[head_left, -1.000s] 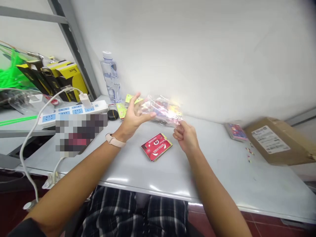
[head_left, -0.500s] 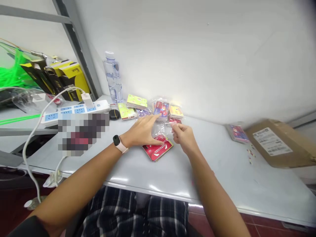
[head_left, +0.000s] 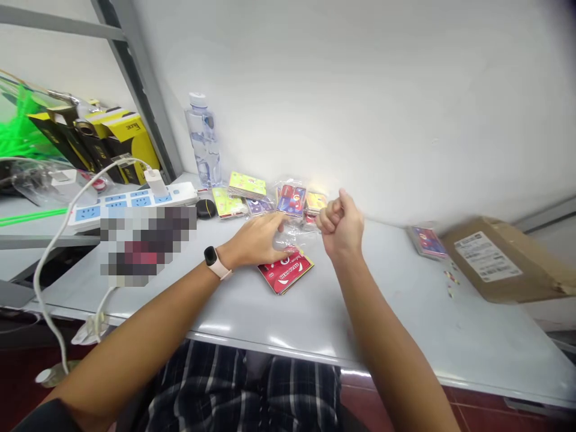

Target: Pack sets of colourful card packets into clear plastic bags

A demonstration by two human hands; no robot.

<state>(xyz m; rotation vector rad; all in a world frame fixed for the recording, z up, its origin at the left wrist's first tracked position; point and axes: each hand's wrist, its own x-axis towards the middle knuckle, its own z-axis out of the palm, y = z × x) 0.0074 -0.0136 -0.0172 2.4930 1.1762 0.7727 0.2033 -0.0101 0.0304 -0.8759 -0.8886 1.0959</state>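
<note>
My left hand [head_left: 257, 241], with a watch on its wrist, is spread over a stack of red cards [head_left: 288, 277]. Its thumb reaches across the top of the stack, and the fingers point toward a clear plastic bag [head_left: 299, 236] just behind. My right hand [head_left: 342, 225] is raised to the right of the bag, fingers curled in and thumb up. Whatever those fingers may hold is hidden. Near both hands lie a bagged pack of red and blue cards [head_left: 291, 199] and a yellow card stack [head_left: 315, 202].
Green card packs [head_left: 247, 185] lie by a water bottle [head_left: 204, 141] at the wall. A power strip [head_left: 130, 204] and a black round object [head_left: 206, 209] are on the left. On the right sit a cardboard box [head_left: 508, 264], another card pack [head_left: 427, 241] and small scattered bits.
My right hand has lifted and moved right, away from the bag, turning its thumb upward. My left hand stays over the red cards, its fingers slightly shifted.
</note>
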